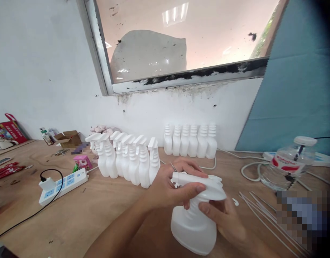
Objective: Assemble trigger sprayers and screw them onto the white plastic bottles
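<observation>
A white spray bottle (194, 225) is tilted close in front of me, with a white trigger spray head (207, 188) on its neck. My left hand (178, 182) is closed around the spray head, thumb along its side and fingers over the far side. Lower down, my right hand (224, 215) grips the bottle's neck just under the head, with the thumb at the front. Left of my hands stand several white bottles with trigger heads (132, 161) in a cluster. Farther back, by the wall, several white bottles without trigger heads (190, 141) stand in a row.
A power strip (64, 186) with a plugged-in charger lies on the left of the wooden table (73, 222). On the right are a large clear water jug (285, 168), white cables (250, 172) and thin white tubes (269, 218). A small cardboard box (68, 139) sits at the back left.
</observation>
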{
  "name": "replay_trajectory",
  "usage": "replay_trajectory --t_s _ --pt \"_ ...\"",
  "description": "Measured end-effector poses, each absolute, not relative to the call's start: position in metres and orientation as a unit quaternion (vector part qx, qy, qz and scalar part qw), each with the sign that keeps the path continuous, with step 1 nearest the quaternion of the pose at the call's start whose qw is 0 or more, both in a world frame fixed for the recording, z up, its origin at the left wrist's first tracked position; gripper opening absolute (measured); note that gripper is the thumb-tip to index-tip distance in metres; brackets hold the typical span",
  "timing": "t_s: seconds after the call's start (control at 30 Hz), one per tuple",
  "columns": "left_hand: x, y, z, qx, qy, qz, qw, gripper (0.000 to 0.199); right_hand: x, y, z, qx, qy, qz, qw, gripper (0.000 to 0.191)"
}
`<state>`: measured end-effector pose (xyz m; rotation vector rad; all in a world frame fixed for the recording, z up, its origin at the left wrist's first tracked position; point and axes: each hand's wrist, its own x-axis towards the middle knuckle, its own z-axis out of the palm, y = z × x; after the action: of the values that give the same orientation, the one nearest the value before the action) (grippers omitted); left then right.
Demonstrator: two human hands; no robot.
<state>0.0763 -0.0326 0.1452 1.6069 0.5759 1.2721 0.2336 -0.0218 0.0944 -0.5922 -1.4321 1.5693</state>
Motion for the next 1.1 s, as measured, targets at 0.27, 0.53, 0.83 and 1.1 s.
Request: replay_trajectory --t_s 0.27,0.53,0.83,1.1 --pt "0.076 -0.031 0.146 0.676 0.244 0.527 0.453 0.024 0.240 -0.022 0.093 -0.226 -0.554 0.676 0.431 0.059" --pt "0.074 -0.031 0.144 0.680 0.269 0.506 0.457 0.031 0.236 -0.018 0.082 -0.220 -0.603 0.645 0.415 0.061" --pt "0.072 -0.032 0.140 0.678 0.255 0.488 0.486 0.034 0.231 -0.031 0.092 -0.234 -0.584 0.633 0.450 0.066" --pt "0.072 -0.030 0.138 0.695 0.256 0.504 0.444 0.034 0.234 -0.029 0.086 -0.246 -0.592 0.638 0.427 0.046"
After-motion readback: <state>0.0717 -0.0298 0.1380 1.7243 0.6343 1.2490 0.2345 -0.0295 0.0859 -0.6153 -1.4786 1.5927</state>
